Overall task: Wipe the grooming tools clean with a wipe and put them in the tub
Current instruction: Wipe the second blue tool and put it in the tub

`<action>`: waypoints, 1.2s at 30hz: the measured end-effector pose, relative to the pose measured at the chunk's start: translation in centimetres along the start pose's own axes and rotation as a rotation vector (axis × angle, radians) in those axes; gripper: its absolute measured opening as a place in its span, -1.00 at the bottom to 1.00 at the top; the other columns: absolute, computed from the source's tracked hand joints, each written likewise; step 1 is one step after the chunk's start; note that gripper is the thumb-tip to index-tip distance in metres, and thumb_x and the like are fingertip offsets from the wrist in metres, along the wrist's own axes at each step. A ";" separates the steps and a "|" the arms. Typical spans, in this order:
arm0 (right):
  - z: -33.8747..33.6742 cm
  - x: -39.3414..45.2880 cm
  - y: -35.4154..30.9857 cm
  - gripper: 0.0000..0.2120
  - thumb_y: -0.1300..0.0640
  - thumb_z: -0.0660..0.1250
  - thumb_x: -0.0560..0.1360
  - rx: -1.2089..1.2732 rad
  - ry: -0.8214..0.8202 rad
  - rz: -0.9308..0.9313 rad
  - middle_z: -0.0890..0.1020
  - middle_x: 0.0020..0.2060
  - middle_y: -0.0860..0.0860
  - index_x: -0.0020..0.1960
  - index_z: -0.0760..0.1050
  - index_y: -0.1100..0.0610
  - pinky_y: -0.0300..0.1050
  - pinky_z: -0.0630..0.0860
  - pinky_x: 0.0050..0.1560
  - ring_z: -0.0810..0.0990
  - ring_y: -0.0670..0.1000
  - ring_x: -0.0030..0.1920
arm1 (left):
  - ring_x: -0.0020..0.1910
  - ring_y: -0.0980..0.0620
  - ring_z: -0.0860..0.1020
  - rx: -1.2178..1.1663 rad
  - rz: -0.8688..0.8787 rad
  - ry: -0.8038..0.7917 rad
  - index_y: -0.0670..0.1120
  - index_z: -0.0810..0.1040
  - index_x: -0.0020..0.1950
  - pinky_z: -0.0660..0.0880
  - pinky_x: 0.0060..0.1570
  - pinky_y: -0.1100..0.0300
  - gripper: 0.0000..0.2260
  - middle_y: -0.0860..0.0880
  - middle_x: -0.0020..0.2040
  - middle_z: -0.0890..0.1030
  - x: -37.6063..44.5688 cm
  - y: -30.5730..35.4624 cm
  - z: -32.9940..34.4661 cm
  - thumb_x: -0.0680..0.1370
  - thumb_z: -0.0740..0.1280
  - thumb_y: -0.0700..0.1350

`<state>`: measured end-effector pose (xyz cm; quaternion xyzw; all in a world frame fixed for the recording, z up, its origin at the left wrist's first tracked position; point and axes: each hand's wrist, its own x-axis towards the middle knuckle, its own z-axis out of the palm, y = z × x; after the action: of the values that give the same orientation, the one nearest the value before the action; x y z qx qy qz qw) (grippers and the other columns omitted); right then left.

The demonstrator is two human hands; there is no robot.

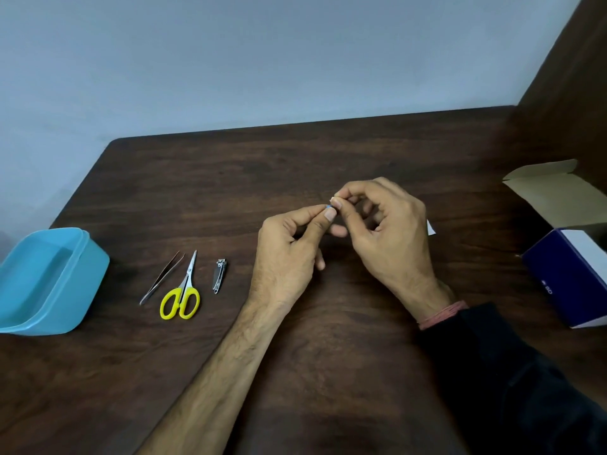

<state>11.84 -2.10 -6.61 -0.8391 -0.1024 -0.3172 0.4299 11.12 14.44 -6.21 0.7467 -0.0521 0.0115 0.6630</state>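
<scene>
Tools, namely tweezers (161,278), scissors (182,292) and clipper (219,276), lie untouched left of centre near the tub (86,257), light, stiff, likely slippery, best pinched mid-shank, while left hand (289,251) and right hand (387,231) together pinch a small packet (331,205).

You have three grooming tools lying in a row at lower left of the frame: one pair of tweezers (161,278), one pair of yellow-handled scissors (182,292) and one nail clipper (219,276). One blue tub (49,280) sits at the far left edge. One open box (568,244) stands at the right edge. Your two hands, left hand (289,251) and right hand (387,231), meet at centre, pinching one small packet (331,205) between them.
</scene>
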 end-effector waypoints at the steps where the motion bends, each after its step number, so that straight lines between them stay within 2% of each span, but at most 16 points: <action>1: 0.0 0.0 0.0 -0.98 0.14 0.54 0.61 0.001 0.005 0.002 0.67 -0.10 -0.13 0.03 0.72 0.04 -0.03 0.59 -0.19 0.62 -0.03 -0.17 | -0.47 0.05 0.47 -0.018 0.006 -0.021 0.03 0.80 0.23 0.41 -0.46 0.30 -0.83 0.00 -0.04 0.82 0.1 -0.1 0.0 0.76 0.39 -0.07; 4: -0.1 0.3 0.3 -0.95 0.19 0.55 0.60 0.027 0.053 0.049 0.69 -0.10 -0.12 0.02 0.72 0.06 -0.10 0.57 -0.22 0.65 -0.03 -0.17 | -0.41 0.11 0.43 -0.033 0.029 -0.116 -0.01 0.77 0.26 0.41 -0.37 0.29 -0.79 -0.05 0.00 0.79 0.2 -0.3 -0.1 0.79 0.32 -0.14; 6: -0.1 0.4 0.2 -0.94 0.21 0.55 0.60 0.042 0.038 0.056 0.68 -0.11 -0.12 0.02 0.72 0.07 -0.14 0.55 -0.24 0.65 -0.02 -0.18 | -0.43 0.13 0.40 -0.050 0.016 -0.118 -0.10 0.76 0.23 0.37 -0.39 0.32 -0.77 -0.07 -0.07 0.75 0.3 -0.4 -0.1 0.81 0.28 -0.18; 9: 0.0 0.3 -0.1 -0.94 0.21 0.54 0.61 0.047 -0.010 0.020 0.66 -0.13 -0.12 0.00 0.73 0.07 -0.19 0.49 -0.25 0.62 -0.02 -0.19 | -0.49 0.13 0.33 -0.088 -0.007 -0.067 -0.17 0.74 0.18 0.30 -0.48 0.30 -0.75 0.09 -0.20 0.69 0.4 -0.3 0.0 0.81 0.25 -0.21; 14: 0.0 0.3 0.2 -0.98 0.18 0.53 0.62 0.033 0.029 0.035 0.67 -0.10 -0.11 0.02 0.72 0.07 -0.11 0.55 -0.27 0.64 -0.01 -0.20 | -0.48 0.08 0.34 -0.052 0.015 -0.059 0.03 0.76 0.17 0.28 -0.47 0.18 -0.74 0.07 -0.14 0.75 0.3 -0.2 0.1 0.81 0.27 -0.16; 18: 0.1 0.2 0.4 -0.97 0.17 0.53 0.62 0.024 0.008 0.012 0.67 -0.10 -0.12 0.03 0.72 0.06 -0.05 0.58 -0.23 0.64 -0.02 -0.18 | -0.49 0.05 0.30 -0.058 0.000 -0.036 -0.11 0.75 0.13 0.23 -0.47 0.15 -0.75 0.14 -0.30 0.66 0.4 -0.2 0.0 0.81 0.27 -0.16; 21: 0.0 0.3 0.6 -0.97 0.16 0.54 0.61 0.018 0.049 0.038 0.68 -0.10 -0.12 0.03 0.72 0.05 0.00 0.60 -0.23 0.65 -0.02 -0.19 | -0.46 -0.06 0.29 -0.043 0.005 -0.043 -0.04 0.76 0.17 0.23 -0.46 0.14 -0.76 0.10 -0.23 0.70 0.4 -0.2 0.0 0.81 0.27 -0.14; 24: 0.1 0.2 0.4 -0.96 0.16 0.54 0.60 -0.017 0.024 0.001 0.68 -0.11 -0.14 0.03 0.72 0.05 0.04 0.61 -0.19 0.62 -0.03 -0.18 | -0.48 0.04 0.27 -0.055 -0.011 -0.026 -0.12 0.74 0.13 0.21 -0.49 0.19 -0.75 0.16 -0.36 0.61 0.4 -0.3 0.0 0.81 0.26 -0.15; 28: 0.0 0.3 0.6 -0.95 0.18 0.54 0.59 -0.011 0.078 0.033 0.67 -0.12 -0.17 0.00 0.72 0.05 0.08 0.62 -0.19 0.62 -0.04 -0.20 | -0.46 0.03 0.27 -0.076 -0.009 -0.031 -0.05 0.74 0.25 0.20 -0.51 0.20 -0.77 0.10 -0.17 0.70 0.5 -0.4 0.0 0.82 0.27 -0.15; 31: 0.0 0.2 0.4 -0.94 0.19 0.54 0.59 -0.014 0.046 0.013 0.68 -0.12 -0.17 -0.01 0.72 0.04 0.05 0.61 -0.20 0.61 -0.05 -0.19 | -0.46 0.03 0.27 -0.051 0.003 -0.017 -0.03 0.75 0.22 0.21 -0.50 0.23 -0.77 0.10 -0.18 0.69 0.5 -0.6 0.0 0.81 0.27 -0.14; 34: -0.1 0.4 0.8 -0.96 0.16 0.54 0.59 0.009 0.109 0.056 0.69 -0.15 -0.15 -0.03 0.71 0.05 0.10 0.62 -0.18 0.63 -0.02 -0.21 | -0.47 0.17 0.36 0.016 0.030 -0.024 -0.02 0.75 0.23 0.30 -0.44 0.30 -0.76 0.13 -0.16 0.70 0.5 -0.8 0.0 0.82 0.27 -0.13; 36: 0.0 0.3 0.7 -0.96 0.15 0.54 0.60 0.007 0.081 0.041 0.70 -0.14 -0.15 -0.02 0.71 0.04 0.10 0.61 -0.18 0.64 -0.01 -0.21 | -0.46 0.23 0.43 0.044 0.041 -0.017 -0.01 0.75 0.17 0.35 -0.38 0.30 -0.76 0.15 -0.18 0.70 0.4 -0.9 0.0 0.82 0.27 -0.13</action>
<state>12.38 -2.51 -6.88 -0.8260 -0.0690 -0.3415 0.4432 11.59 14.57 -7.10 0.7600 -0.0730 0.0200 0.6455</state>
